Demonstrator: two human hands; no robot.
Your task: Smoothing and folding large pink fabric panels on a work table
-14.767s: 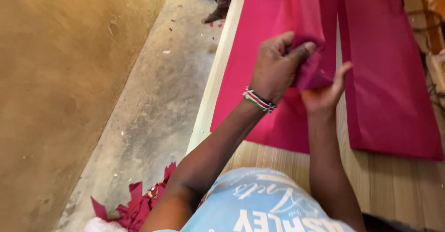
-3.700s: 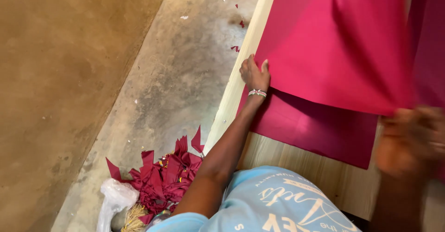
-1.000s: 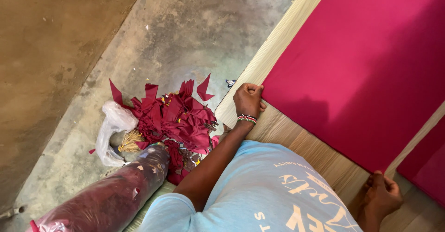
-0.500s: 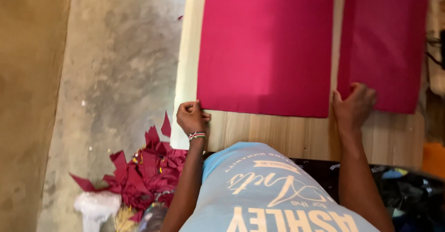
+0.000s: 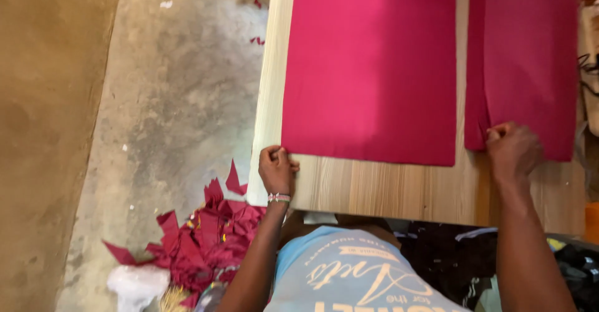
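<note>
At centre frame, on the pale wood-grain bench (image 5: 399, 190), I log one large rectangular sheet of magenta fabric (image 5: 371, 68) lying flat, its near edge parallel to the bench front and its left edge just inside the bench's left rim. Left hand (image 5: 277, 170) sits at the sheet's lower-left corner, fingers (image 5: 281, 156) curled onto that corner; I read this as a light pinch on the fabric, though the contact itself is partly hidden by the knuckles.

Right of centre, a second narrower strip of magenta fabric (image 5: 527, 62) lies apart from the first, a bare band of bench between them. Right hand (image 5: 513, 150) rests on its lower-left corner, clenched, apparently gripping the edge there.

Judgement on progress: the large sheet looks squared up and smoothed, no visible wrinkles. The narrower strip shows a fold or doubled layer along its left side, so I count it as not yet laid out fully. Both pieces remain uncut as far as I can see.

Lower left of the frame, on the concrete floor (image 5: 181, 100), a heap of dark red fabric offcuts (image 5: 199, 240) lies beside a white plastic bag (image 5: 134, 284).
</note>
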